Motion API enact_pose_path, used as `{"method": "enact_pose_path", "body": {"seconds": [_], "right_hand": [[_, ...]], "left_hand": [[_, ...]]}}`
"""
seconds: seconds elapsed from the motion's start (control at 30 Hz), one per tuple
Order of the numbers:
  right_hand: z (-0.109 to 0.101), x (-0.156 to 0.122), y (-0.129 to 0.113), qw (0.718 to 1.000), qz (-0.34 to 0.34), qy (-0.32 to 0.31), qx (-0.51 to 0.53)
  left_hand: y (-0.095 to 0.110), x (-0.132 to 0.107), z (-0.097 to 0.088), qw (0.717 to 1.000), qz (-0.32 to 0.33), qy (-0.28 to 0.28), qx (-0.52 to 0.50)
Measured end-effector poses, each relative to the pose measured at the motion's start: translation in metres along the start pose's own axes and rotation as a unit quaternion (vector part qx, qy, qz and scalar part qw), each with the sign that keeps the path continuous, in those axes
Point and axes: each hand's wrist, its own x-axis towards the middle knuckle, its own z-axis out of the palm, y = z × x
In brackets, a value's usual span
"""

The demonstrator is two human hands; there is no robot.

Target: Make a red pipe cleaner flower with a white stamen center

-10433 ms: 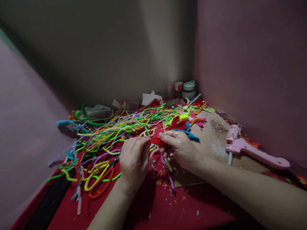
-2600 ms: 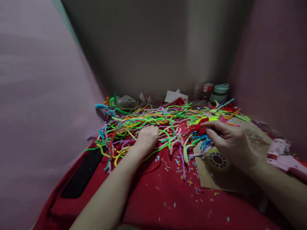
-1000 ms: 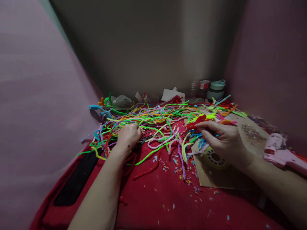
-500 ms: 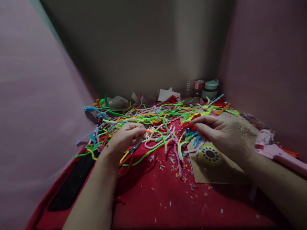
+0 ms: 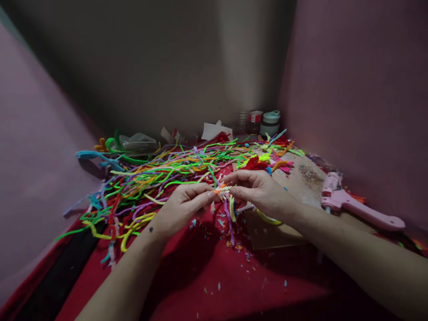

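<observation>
- The left hand (image 5: 182, 207) comes in from the left, thumb and forefinger pinched on one end of the small orange-and-white bundle (image 5: 221, 189).
- The right hand (image 5: 264, 191) meets it from the other side, its fingertips closed on the bundle's far end, so both hands grip the same piece.
- That bundle sits in the air between the two hands, just above the red cloth (image 5: 234, 281) and at the near edge of the pipe-cleaner pile (image 5: 160, 174). Its fine strands are too small to make out singly.
- The pile spreads wide across the left and middle of the cloth: neon green, yellow, orange, lilac, blue and red stems, all tangled.
- Just behind the right hand lies a red pipe-cleaner shape (image 5: 256, 163).
- Under the right wrist, a yellow-green tape roll (image 5: 267, 218) peeks out, resting on the cardboard sheet (image 5: 301, 187).
- Over to the right, a pink glue gun (image 5: 354, 207) lies at the cardboard's edge, well apart from the hands.
- In the back corner stand a jar with a mint lid (image 5: 270, 122) and a small bottle (image 5: 256, 118) with a red-and-white label; its print is too small to read.
- Coloured clippings (image 5: 234, 245) dot the cloth below the hands.
</observation>
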Motion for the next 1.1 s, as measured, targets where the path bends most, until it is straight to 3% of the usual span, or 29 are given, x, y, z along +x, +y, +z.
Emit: {"method": "enact_pose_path", "body": {"seconds": [0.4, 0.63, 0.83, 1.1], "right_hand": [[0.004, -0.008, 0.009, 0.996, 0.023, 0.003, 0.087], [0.006, -0.011, 0.015, 0.998, -0.063, 0.022, -0.017], [0.008, -0.012, 0.016, 0.998, -0.043, 0.045, -0.012], [0.006, -0.015, 0.017, 0.995, -0.07, 0.04, -0.054]], "left_hand": [[-0.001, 0.001, 0.018, 0.974, 0.12, 0.067, 0.181], [0.0, -0.001, 0.022, 0.961, 0.143, 0.094, 0.219], [-0.002, -0.003, 0.026, 0.955, 0.153, 0.106, 0.232], [-0.002, -0.003, 0.027, 0.941, 0.191, 0.147, 0.236]]}}
